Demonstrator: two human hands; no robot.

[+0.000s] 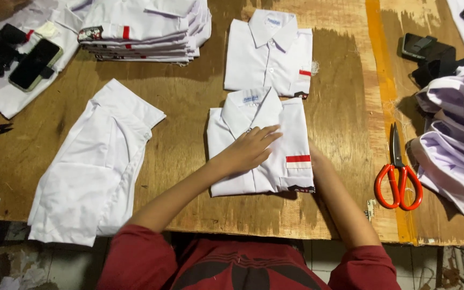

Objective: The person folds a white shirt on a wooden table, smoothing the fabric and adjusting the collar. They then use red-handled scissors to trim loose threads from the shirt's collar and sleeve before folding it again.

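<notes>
left hand point(251, 147) flat and open on folded white shirt point(261, 147) | right hand point(313, 156) tucked beside its edge, grip can't tell | risk: fold slides apart if press shifts (scissors point(398, 174) sit just right of it)

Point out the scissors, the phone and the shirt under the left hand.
scissors point(398, 185), head view, on the orange handles.
phone point(35, 64), head view, middle of the dark screen.
folded shirt point(295, 129), head view, bare right chest panel.

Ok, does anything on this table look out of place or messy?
Mostly tidy. The one odd thing is the unfolded shirt at the left, lying crooked and hanging over the table edge, unlike the folded shirt under the left hand. The scissors lie shut.
</notes>
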